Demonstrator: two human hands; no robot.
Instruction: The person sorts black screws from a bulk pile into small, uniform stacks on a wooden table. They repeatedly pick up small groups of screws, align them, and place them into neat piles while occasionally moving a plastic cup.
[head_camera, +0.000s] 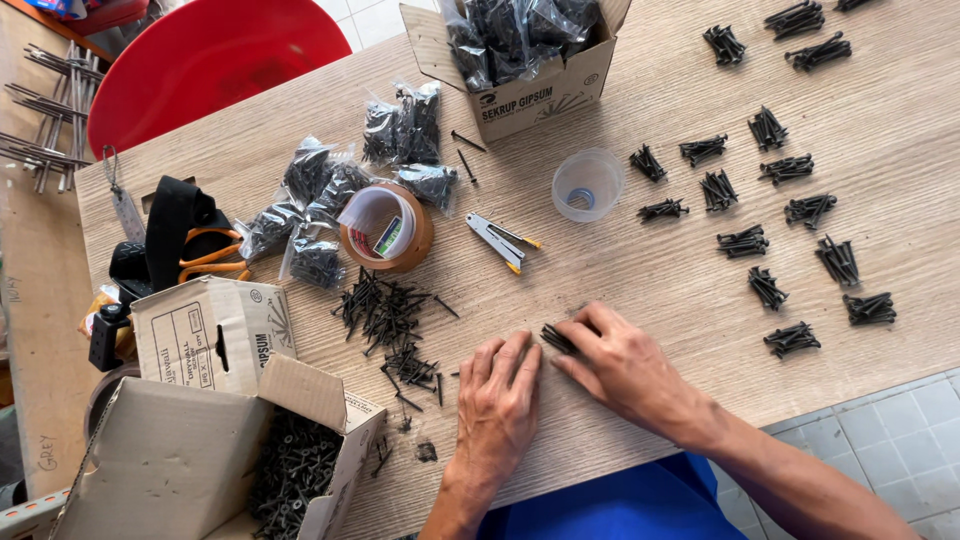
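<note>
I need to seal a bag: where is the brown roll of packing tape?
In the head view, the brown tape roll lies left of centre on the wooden table, between bagged screws and the small stapler.

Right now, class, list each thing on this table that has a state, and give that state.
Near cardboard box: flaps open, loose screws inside.
Far cardboard box: open, holds bagged screws.
Plastic cup: upright.
Tape roll: lying flat.
Left hand: flat on table.
Right hand: fingers on a screw bundle.

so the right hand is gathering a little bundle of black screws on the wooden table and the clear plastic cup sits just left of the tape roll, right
Not quite. The head view shows the clear plastic cup to the right of the tape roll, not left of it. The rest holds: the right hand is gathering a little bundle of black screws on the wooden table.
</note>
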